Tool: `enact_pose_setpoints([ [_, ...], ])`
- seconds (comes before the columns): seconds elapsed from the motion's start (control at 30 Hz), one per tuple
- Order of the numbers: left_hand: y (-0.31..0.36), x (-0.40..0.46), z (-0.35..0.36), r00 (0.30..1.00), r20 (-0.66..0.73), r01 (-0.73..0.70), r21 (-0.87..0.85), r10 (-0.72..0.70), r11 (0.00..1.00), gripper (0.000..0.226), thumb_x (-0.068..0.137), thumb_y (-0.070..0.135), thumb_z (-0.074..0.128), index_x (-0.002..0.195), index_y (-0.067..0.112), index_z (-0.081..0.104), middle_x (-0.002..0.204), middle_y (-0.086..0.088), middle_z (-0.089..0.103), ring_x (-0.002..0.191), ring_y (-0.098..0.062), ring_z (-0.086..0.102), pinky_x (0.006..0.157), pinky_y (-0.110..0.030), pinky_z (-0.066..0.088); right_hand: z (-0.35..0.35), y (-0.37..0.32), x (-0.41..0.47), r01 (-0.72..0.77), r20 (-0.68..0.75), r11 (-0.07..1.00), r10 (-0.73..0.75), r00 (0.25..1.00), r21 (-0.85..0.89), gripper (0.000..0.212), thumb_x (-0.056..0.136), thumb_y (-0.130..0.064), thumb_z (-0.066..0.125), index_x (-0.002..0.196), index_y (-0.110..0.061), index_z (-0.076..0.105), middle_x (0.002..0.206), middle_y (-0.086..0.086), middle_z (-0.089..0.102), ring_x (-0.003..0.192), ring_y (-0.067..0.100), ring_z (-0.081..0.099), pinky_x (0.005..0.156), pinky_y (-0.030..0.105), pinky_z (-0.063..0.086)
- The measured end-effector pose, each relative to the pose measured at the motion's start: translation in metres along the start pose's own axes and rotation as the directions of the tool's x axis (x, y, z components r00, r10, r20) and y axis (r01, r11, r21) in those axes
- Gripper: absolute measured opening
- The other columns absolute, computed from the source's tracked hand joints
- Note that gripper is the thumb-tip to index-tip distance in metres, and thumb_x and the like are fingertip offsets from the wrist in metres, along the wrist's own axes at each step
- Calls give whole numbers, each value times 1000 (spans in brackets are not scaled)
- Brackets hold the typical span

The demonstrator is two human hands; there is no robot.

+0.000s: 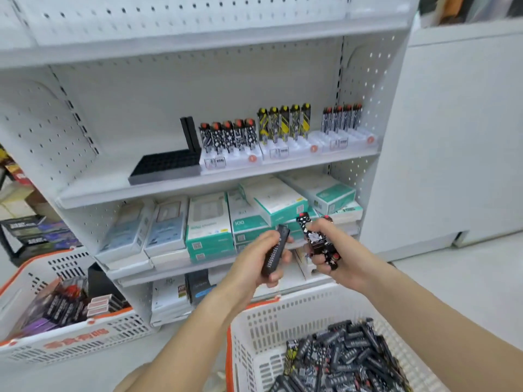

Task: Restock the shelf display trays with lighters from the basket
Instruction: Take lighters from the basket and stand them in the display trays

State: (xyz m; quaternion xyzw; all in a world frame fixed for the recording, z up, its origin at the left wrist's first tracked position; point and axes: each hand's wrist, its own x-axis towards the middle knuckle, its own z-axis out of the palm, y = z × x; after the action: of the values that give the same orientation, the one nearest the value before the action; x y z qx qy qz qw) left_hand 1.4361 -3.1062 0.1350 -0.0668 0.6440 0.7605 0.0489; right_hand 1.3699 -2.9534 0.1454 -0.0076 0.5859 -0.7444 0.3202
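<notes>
White plastic trays (285,151) along the shelf's (169,188) front edge each hold only a back row of glossy patterned lighters; the black tray (165,165) holds just two. My left hand (254,267) grips a slim black lighter (274,250), my right hand (334,250) clutches several speckled ones (312,236). Plenty remain heaped in the perforated basket (254,335).

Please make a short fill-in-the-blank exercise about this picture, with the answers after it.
1. The left hand holds one plain ____ lighter.
2. The right hand holds several ____ lighters.
3. The black tray on the shelf holds ____ lighters.
4. The basket under the hands has an ____ rim.

Answers: black; patterned; two; orange
</notes>
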Motion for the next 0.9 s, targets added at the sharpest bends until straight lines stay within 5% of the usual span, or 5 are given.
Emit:
enact_pose_setpoints([
  [0.2, 49, -9, -20, 958, -160, -211, 170, 239, 962, 19, 93, 20, 54, 106, 19, 68, 81, 5, 71, 67, -9, 59, 71, -23, 48, 26, -5, -3, 3, 100, 1000, -4, 995, 4, 17, 83, -27, 63, 84, -16, 50, 64, 4, 52, 41, 9, 37, 37, 18, 28],
  [0.33, 102, -21, -44, 853, -200, -374, 412, 482, 831, 25, 88, 5, 63, 98, 27, 70, 94, 12, 74, 88, 2, 66, 83, -11, 49, 35, -4, 0, 2, 153, 1000, -6, 988, 27, 34, 66, -32, 68, 86, -12, 49, 66, 6, 52, 42, 10, 38, 36, 18, 29],
  [0.43, 144, -20, -66, 738, -336, -415, 458, 585, 786, 22, 88, 5, 64, 106, 17, 68, 90, 14, 71, 79, 10, 65, 69, -5, 47, 39, -8, 4, 12, 162, 999, -19, 987, 42, 36, 64, -33, 68, 85, -12, 47, 68, 7, 50, 42, 10, 37, 35, 19, 30],
  [0.67, 180, 41, -138, 554, -613, -185, 570, 564, 801, 26, 91, 12, 63, 112, 11, 49, 95, -7, 60, 96, -31, 66, 89, -43, 54, 33, -15, 8, 40, 136, 997, -48, 990, 64, 31, 67, -30, 67, 84, -11, 50, 66, 7, 53, 41, 11, 39, 34, 19, 32],
  [0.9, 177, 72, -151, 561, -572, -9, 719, 599, 695, 28, 84, 19, 72, 99, 14, 49, 79, -2, 57, 79, -30, 67, 81, -46, 56, 25, -23, 15, 37, 77, 993, -46, 996, 113, 18, 85, -24, 59, 86, -9, 49, 62, 7, 54, 40, 11, 38, 33, 18, 29],
])
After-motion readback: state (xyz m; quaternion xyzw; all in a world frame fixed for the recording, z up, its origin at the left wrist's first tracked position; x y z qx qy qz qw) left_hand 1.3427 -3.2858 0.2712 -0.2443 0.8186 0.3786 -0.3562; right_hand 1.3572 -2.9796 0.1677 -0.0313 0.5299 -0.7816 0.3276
